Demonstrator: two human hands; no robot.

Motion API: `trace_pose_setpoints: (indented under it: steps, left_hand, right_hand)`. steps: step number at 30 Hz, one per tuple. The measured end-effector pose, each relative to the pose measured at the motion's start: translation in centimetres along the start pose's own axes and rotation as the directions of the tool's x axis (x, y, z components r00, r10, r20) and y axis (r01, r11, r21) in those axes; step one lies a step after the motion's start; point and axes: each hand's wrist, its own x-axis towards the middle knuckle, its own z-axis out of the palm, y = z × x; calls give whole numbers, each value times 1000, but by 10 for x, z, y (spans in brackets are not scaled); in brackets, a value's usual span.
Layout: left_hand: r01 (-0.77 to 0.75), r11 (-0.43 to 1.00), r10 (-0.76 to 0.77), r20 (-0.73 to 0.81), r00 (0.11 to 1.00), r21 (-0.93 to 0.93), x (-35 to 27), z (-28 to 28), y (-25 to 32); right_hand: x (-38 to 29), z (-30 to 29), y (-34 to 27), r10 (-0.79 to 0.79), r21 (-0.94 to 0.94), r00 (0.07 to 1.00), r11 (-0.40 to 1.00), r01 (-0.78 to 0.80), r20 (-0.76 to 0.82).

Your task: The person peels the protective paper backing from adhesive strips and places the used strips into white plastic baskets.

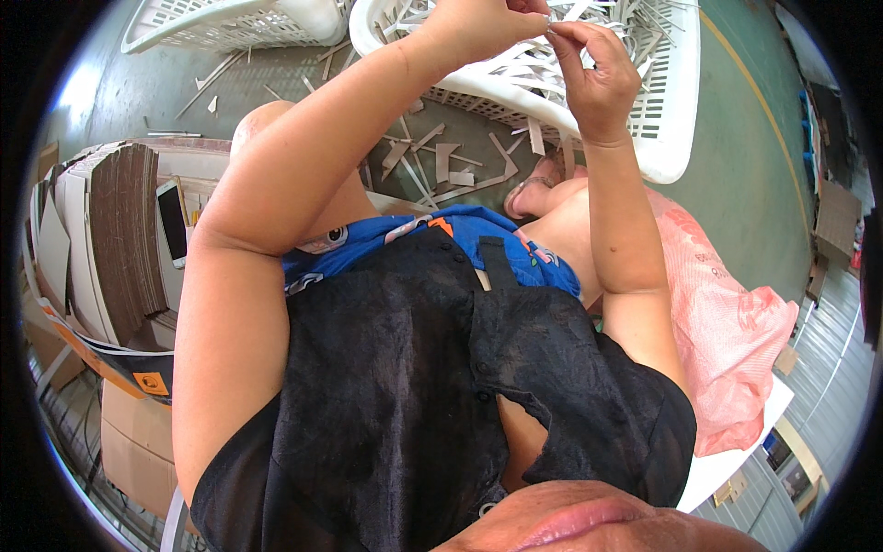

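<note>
My left hand [479, 27] and my right hand [603, 79] meet at the fingertips above a white plastic basket [666, 114]. The top edge of the picture cuts off part of the left hand. A tiny pale, shiny spot shows where the fingertips touch; whether it is a held piece or a fingernail cannot be told. Beneath both hands, the basket is heaped with narrow white and grey strips [514, 79], apparently cardboard offcuts.
A second white basket [227, 24] stands at upper left. Cardboard scraps [445, 162] litter the green floor [741, 152]. At left, stacked cardboard sheets [127, 241] sit beside a smartphone [172, 224], above a brown carton [134, 428]. A pink woven sack [724, 331] lies at my right.
</note>
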Motion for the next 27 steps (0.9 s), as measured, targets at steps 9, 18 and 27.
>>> trace_pose_setpoints:
  steps: [9,18,27]
  left_hand:
    - [-98,994,99,-11,995,48,-6,-2,5]
    - [-172,976,167,47,985,136,-7,0,10]
    - [-168,985,166,85,982,24,-4,2,3]
  right_hand:
    - [-5,-3,9,152,86,984,983,-159,89]
    - [-19,-3,22,334,247,932,900,-359,138]
    - [-15,-4,21,417,383,898,814,-436,137]
